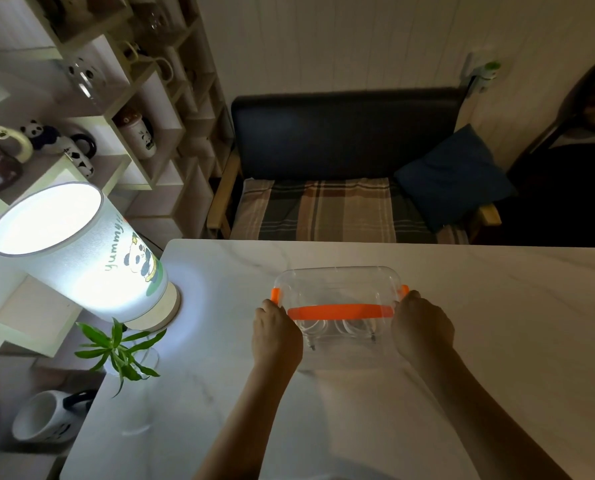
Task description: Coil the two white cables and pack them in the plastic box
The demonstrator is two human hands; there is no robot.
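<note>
While the left hand (277, 332) and right hand (422, 329) clasp opposite ends of the plastic box (337, 289) between them (two white cables (337, 328) coiled inside), an unevenly pressed orange latch (276, 294) could leave the lid unsealed.

Single head-worn wide-angle view, looking forward and down, close over the table (496, 341), sofa (341, 133) beyond

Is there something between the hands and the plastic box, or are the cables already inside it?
Nothing visible stands between. The left hand and right hand touch the plastic box at its two ends, and both coiled white cables show through its clear wall.
</note>
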